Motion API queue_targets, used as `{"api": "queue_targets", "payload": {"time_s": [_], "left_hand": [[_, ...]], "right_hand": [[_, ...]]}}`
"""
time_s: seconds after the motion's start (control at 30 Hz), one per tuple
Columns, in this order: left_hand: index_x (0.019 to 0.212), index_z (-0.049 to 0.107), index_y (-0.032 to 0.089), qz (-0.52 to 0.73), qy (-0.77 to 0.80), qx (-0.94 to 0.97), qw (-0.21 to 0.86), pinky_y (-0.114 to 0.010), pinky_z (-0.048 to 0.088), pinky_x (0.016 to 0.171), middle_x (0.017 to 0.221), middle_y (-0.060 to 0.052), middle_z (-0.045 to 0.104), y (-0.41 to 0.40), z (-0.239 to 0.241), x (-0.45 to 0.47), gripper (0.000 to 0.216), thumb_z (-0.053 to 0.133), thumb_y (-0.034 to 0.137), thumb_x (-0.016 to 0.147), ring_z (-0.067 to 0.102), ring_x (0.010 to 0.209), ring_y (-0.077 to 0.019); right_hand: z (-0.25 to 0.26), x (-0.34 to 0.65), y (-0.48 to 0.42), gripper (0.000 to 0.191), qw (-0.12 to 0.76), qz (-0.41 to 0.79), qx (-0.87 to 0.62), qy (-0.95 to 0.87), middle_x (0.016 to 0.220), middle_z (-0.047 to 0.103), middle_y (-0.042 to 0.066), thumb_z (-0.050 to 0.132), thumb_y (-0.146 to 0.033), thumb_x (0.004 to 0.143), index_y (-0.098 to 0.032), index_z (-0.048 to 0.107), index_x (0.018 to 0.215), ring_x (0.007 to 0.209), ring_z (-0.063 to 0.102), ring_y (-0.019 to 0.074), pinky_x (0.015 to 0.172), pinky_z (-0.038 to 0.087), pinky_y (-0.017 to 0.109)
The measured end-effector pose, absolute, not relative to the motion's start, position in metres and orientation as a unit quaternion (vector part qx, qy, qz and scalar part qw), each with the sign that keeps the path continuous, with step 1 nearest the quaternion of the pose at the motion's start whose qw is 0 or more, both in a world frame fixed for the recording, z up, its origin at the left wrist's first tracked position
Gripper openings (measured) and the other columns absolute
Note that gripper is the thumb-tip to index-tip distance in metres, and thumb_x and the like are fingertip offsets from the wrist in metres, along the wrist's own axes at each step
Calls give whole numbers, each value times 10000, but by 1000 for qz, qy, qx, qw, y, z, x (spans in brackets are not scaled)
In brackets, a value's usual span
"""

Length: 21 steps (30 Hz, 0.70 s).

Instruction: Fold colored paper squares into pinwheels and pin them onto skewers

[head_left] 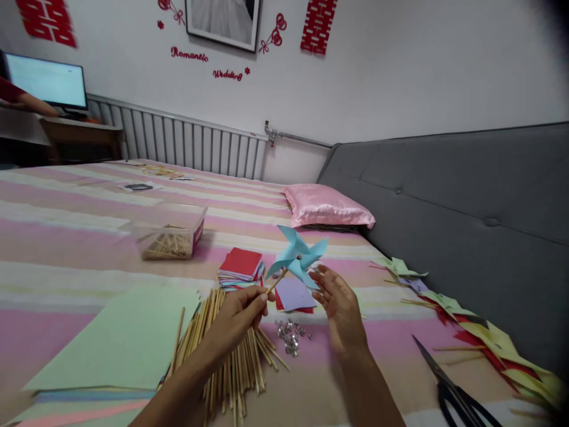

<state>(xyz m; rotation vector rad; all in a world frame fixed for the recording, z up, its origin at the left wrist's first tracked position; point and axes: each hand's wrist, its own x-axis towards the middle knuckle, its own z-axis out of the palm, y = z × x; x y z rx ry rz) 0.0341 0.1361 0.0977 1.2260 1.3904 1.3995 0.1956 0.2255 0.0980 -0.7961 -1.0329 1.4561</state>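
My left hand (247, 307) pinches the wooden stick of a light blue paper pinwheel (299, 256) and holds it up over the bed. Close by the pinwheel's right blades is my right hand (340, 305), fingers apart and slightly curled; whether a fingertip touches the paper I cannot tell. Beneath my left hand lies a heap of wooden sticks (235, 373). Small shiny metal pieces (291, 338) are scattered between the hands. Behind them are a purple paper square (294, 295) on red paper and a stack of coloured squares with a red one (240, 263) on top.
Black scissors (453, 388) lie at the right, near a row of finished pinwheels (471, 332) along the grey headboard (444, 184). Large green sheets (120, 338) lie left. Farther back are a clear plastic box (171, 237) of sticks and a pink pillow (326, 204). A person's arm (33, 102) shows far left.
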Motion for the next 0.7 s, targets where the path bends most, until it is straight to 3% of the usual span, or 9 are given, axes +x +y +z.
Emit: {"api": "queue_targets", "payload": {"time_s": [0.13, 0.27, 0.4, 0.6, 0.7], "left_hand": [[862, 591, 120, 585, 504, 475, 422, -218, 355, 520, 664, -17, 598, 136, 96, 37, 286, 518, 392, 805, 536, 562, -115], [820, 614, 116, 589, 463, 523, 406, -236, 402, 572, 680, -38, 622, 135, 89, 40, 265, 527, 365, 801, 548, 610, -134], [812, 653, 143, 551, 507, 580, 320, -264, 437, 633, 723, -53, 653, 135, 86, 41, 271, 465, 338, 834, 587, 674, -167], [908, 674, 179, 402, 650, 631, 130, -370, 440, 781, 892, -98, 703, 120, 114, 40, 226, 491, 278, 819, 629, 868, -255], [1004, 631, 186, 460, 629, 622, 75, -412, 416, 889, 1037, -99, 666, 79, 131, 37, 238, 505, 294, 833, 586, 984, -256]], "right_hand": [[88, 179, 212, 371, 505, 633, -323, -491, 824, 678, 48, 753, -387, 620, -159, 651, 895, 637, 574, 111, 562, 436, 205], [78, 158, 192, 323, 433, 653, -240, -573, 799, 673, 49, 734, -351, 662, -150, 678, 909, 618, 568, 116, 583, 458, 236], [73, 146, 183, 291, 484, 597, -250, -589, 747, 679, 47, 686, -370, 710, -146, 708, 894, 628, 572, 138, 566, 459, 241], [85, 156, 184, 333, 536, 539, -343, -552, 820, 721, 82, 694, -427, 669, -136, 740, 824, 822, 627, 229, 723, 486, 319], [86, 181, 180, 373, 577, 507, -386, -511, 836, 724, 90, 694, -457, 651, -132, 738, 829, 833, 635, 237, 756, 479, 328]]}}
